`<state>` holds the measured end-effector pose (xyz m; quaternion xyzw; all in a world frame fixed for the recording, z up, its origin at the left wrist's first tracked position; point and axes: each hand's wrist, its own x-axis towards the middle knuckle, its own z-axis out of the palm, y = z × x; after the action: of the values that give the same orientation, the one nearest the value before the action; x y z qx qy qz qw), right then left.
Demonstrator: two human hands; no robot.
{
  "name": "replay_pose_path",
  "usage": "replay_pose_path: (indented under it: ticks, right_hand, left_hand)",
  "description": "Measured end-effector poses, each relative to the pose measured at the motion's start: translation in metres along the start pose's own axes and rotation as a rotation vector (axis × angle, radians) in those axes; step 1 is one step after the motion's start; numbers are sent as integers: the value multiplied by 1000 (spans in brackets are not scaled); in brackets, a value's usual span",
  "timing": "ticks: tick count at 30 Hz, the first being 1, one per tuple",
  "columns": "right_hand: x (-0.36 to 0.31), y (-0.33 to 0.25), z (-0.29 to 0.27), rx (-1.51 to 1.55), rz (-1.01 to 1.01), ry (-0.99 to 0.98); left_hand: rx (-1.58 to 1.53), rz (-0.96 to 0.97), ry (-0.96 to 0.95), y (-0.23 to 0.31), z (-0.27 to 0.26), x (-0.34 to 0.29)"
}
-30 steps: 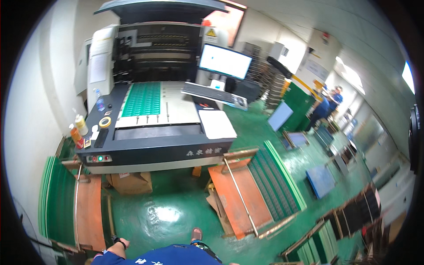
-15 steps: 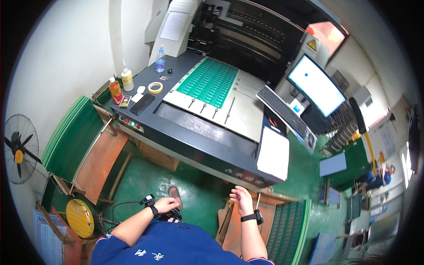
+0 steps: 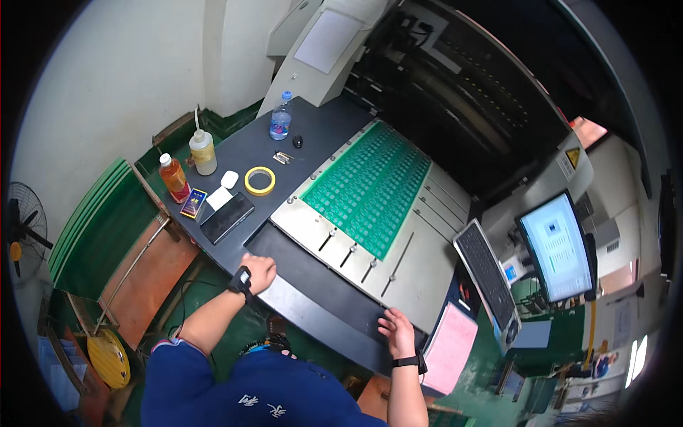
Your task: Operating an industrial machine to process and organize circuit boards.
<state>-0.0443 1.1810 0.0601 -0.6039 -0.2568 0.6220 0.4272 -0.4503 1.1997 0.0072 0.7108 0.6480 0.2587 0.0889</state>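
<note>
My left hand [image 3: 259,273] is at the front left edge of the dark machine table [image 3: 299,313], with its fingers curled in and nothing seen in them. A phone [image 3: 228,218] lies just beyond it. My right hand [image 3: 397,333] is over the table's front edge on the right, fingers apart and holding nothing. Close to its wrist is a pinkish sheet of paper [image 3: 449,349]. Ahead of both hands, a green perforated panel [image 3: 370,186] lies flat on the pale slotted metal bed [image 3: 420,281]. Each wrist wears a black strap with a device.
Yellow tape [image 3: 260,181], a clear water bottle [image 3: 281,117], an orange drink bottle [image 3: 174,178] and a spouted bottle [image 3: 203,153] stand at the left. A keyboard [image 3: 484,270] and monitor [image 3: 557,245] are at the right. Green panels [image 3: 89,220] lean beside the wall.
My body and view have come closer to the machine. My left hand has moved from low in front of me up to the table edge. My right hand now overlaps the table front.
</note>
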Motion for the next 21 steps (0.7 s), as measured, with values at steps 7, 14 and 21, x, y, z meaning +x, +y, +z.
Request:
replay_pose_path:
  ticks: [7,14,21]
  right_hand:
    - [75,-48,34,-75,21,-6]
    - [147,-84,65,-116,115,13]
    - [154,-86,83,85,282,48]
  left_hand:
    - [21,-92,-3,-1,2,20]
    - [-40,-148,26,-3,-1,22]
    - [-73,-226,30,-3,-5,25]
